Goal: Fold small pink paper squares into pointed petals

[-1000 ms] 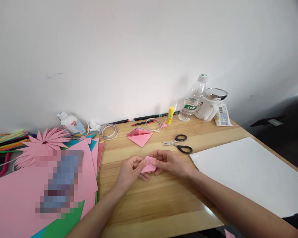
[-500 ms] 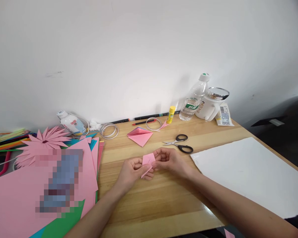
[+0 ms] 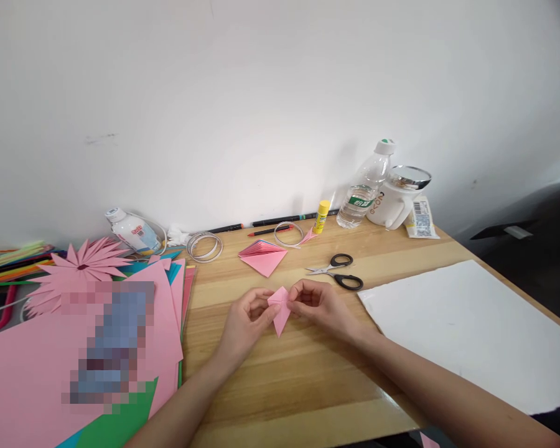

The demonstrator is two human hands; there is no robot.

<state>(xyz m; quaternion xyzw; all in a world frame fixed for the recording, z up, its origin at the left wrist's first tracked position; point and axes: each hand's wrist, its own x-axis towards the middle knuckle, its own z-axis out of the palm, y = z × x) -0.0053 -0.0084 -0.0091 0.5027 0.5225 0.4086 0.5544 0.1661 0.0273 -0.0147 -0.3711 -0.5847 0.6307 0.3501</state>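
A small folded piece of pink paper (image 3: 280, 313) is held above the wooden table, kite-shaped with a long point toward me. My left hand (image 3: 251, 314) pinches its left edge between thumb and fingers. On the opposite edge, my right hand (image 3: 315, 303) grips the paper with thumb and forefinger. Beyond the hands lies a stack of folded pink paper pieces (image 3: 264, 257). Scissors with black handles (image 3: 338, 272) rest with blades parted just past my right hand.
Coloured sheets (image 3: 163, 330) and a spiky pink paper flower (image 3: 83, 267) lie at left. Along the wall stand a glue stick (image 3: 322, 216), a water bottle (image 3: 363, 186) and a white mug (image 3: 391, 202). A white board (image 3: 471, 330) covers the right side.
The pink paper has turned in my fingers and now shows a kite shape pointing toward me instead of a squarer one. Both hands stay in nearly the same place.
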